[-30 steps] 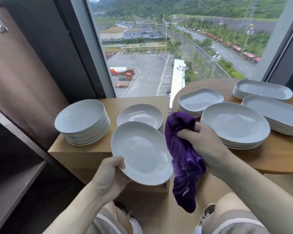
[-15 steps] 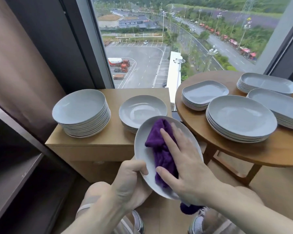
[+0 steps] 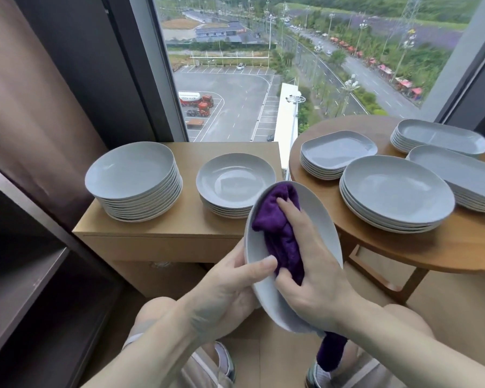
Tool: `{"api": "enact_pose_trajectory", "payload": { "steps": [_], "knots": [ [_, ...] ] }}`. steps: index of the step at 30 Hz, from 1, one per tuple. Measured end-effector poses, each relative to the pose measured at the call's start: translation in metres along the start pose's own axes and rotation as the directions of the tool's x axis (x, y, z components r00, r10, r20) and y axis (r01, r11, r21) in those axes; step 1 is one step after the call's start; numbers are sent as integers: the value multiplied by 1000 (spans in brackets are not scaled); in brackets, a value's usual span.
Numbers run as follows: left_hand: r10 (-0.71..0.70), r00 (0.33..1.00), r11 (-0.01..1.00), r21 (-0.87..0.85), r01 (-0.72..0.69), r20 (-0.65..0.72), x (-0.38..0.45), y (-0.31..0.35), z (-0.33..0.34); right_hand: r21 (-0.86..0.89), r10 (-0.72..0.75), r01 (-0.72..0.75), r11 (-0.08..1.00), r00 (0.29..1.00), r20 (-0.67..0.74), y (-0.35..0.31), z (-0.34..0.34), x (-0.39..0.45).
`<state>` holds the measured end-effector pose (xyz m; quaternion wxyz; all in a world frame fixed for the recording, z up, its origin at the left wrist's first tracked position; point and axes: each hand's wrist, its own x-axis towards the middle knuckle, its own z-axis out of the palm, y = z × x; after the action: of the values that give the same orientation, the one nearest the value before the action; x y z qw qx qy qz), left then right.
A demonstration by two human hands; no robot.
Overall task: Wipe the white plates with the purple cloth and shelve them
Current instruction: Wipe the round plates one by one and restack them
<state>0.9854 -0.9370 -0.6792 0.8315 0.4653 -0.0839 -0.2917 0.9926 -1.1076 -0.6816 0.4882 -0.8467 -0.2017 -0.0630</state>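
The left hand (image 3: 230, 287) grips the tilted white plate (image 3: 317, 217) by its near-left rim, thumb curled over the edge. The right hand (image 3: 317, 264) presses the purple cloth (image 3: 280, 233) into the bowl, fingers bent around it. The dark shelf (image 3: 25, 287) lies to the left, on the holding hand's side.

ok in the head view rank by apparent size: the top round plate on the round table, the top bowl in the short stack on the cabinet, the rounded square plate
1. Round plate
2. Bowl and rounded square plate: look alike in size, so unranked; the square one sits slightly farther from the camera.
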Motion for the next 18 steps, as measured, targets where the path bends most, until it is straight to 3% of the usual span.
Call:
{"api": "enact_pose_trajectory", "payload": {
  "steps": [3, 6, 9, 12, 18],
  "knots": [
    [-37, 999, 997, -68, 35, -27, 0, 4, 1, 22, -74, 72, 997, 993, 91, -16, 4, -5],
    [-63, 987, 982, -186, 35, -145, -3, 9, 6, 5, -147, 149, 989, 966, 214, -26, 9, -12],
    [-83, 939, 957, -289, -18, -333, 2, 5, 8, -47, -136, 156, 987, 946, 295, -23, 9, -10],
    [-110, 911, 937, -347, -38, -397, 3, 7, 5, -136, -118, 182, 974, 917, 381, -16, 5, -8],
    [-2, 853, 950, -267, -161, -522, 7, 25, -15, -360, -98, 276, 891, 892, 441, -1, 1, -6]
  ]
}}
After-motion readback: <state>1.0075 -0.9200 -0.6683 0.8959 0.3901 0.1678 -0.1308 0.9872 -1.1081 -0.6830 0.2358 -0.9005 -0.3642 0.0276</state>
